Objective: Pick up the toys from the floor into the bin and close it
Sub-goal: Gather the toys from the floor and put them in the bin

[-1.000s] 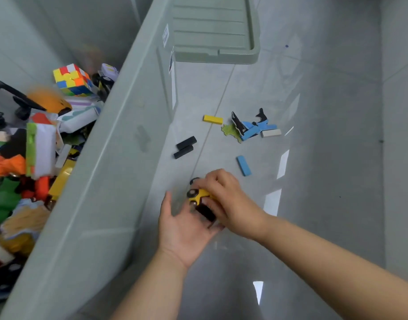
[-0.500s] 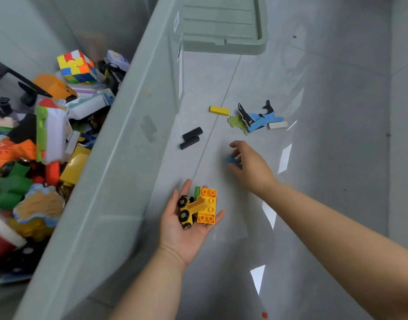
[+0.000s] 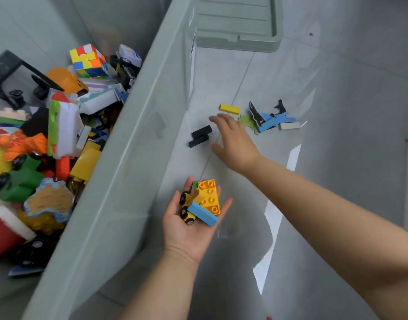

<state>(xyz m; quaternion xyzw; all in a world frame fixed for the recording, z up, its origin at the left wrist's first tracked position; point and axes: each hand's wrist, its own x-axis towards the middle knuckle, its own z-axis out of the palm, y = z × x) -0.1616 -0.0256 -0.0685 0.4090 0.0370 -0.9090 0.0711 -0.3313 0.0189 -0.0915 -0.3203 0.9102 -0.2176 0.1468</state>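
The left hand [image 3: 193, 227] lies palm up with flat fingers and carries a loose pile: a yellow brick [image 3: 208, 196], a blue block [image 3: 203, 214] and a little car [image 3: 185, 210] with black wheels. The right hand [image 3: 235, 142] is out in front of it, fingers spread, holding nothing, just beside two black blocks [image 3: 199, 136] on the floor [image 3: 348, 112]. A yellow block [image 3: 230, 109] lies just past its fingertips. Flat puzzle pieces [image 3: 271, 121] and a grey block [image 3: 289, 125] lie to its right. The bin [image 3: 133, 158], full of toys, stands left of both hands. Its lid [image 3: 240, 21] lies on the floor far ahead.

The black blocks look small, hard and light. The floor is shiny, so they may slide; a pinch on the long sides seems best. The puzzle pieces look thin and may be hard to lift by an edge. The pile on the left palm could tip off. The bin wall is tall, so the hands must go up and over it. There is open floor to the right.
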